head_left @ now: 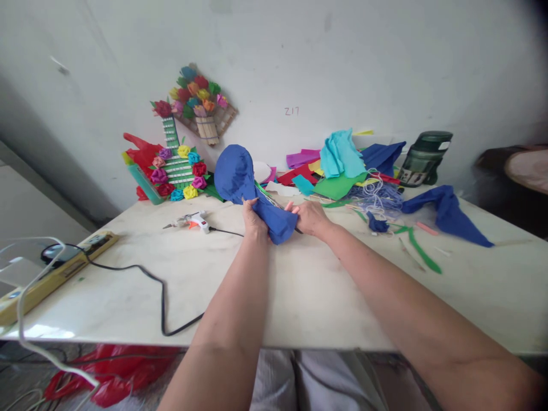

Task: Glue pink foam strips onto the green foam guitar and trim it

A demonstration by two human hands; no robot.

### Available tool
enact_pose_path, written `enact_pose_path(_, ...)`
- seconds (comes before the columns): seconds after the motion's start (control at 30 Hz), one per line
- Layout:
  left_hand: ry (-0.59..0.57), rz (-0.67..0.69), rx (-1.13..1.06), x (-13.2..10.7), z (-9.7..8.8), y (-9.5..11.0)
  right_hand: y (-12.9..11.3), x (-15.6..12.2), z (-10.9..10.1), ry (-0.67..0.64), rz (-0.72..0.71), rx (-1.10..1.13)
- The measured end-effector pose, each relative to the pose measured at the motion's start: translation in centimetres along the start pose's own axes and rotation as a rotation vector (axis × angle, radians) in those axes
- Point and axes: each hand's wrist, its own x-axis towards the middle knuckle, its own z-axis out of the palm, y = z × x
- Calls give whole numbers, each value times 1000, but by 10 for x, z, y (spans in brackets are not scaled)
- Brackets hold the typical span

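Observation:
A piece of dark blue crepe paper (240,177) is bunched into a rounded ball shape on top with a gathered lower end, held up over the white table (308,285). My left hand (254,220) wraps round the gathered end from the left. My right hand (311,218) grips the same end from the right, fingers closed on the paper. Both forearms reach in from the bottom of the view.
A glue gun (194,221) lies left of my hands, its black cord running to a power strip (64,265). Paper-flower crafts (180,171) lean on the wall. Coloured paper scraps (338,165), string (379,197), another blue piece (449,214) and a dark green jar (423,158) lie to the right.

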Motion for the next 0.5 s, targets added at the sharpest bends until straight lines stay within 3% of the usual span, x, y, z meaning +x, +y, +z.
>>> enact_pose_path(0.23,-14,-35,4,2,-2,2,-7,-1,-4,-30,-7,-27)
enact_pose_path(0.5,-24,-37,18,4,-6,3,-1,-4,0,20,-9,72)
